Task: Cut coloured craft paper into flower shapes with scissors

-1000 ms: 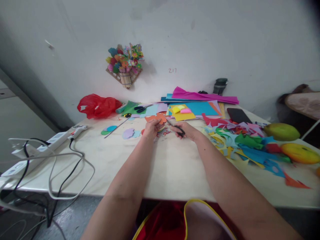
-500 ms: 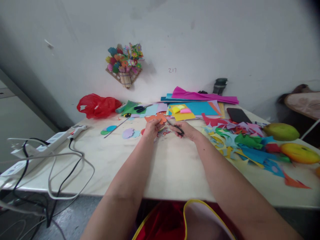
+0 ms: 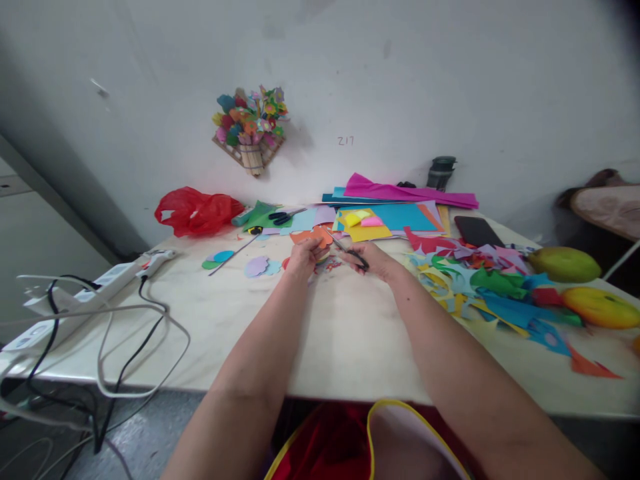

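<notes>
As left fingers (image 3: pixel 316 249) hold orange paper (image 3: pixel 319 233), scissors (image 3: pixel 359 259) alongside

A plain, pale grey wall (image 3: pixel 425 80) rises behind the back edge of the white table (image 3: pixel 350 347), with a small handwritten number (image 3: pixel 345 141) on it. Past the left edge stands a pale cabinet or door (image 3: pixel 30 260); past the right edge, a padded chair (image 3: pixel 613 208). Grey floor (image 3: pixel 160 437) shows below the front left corner. The light is soft and dim.
</notes>
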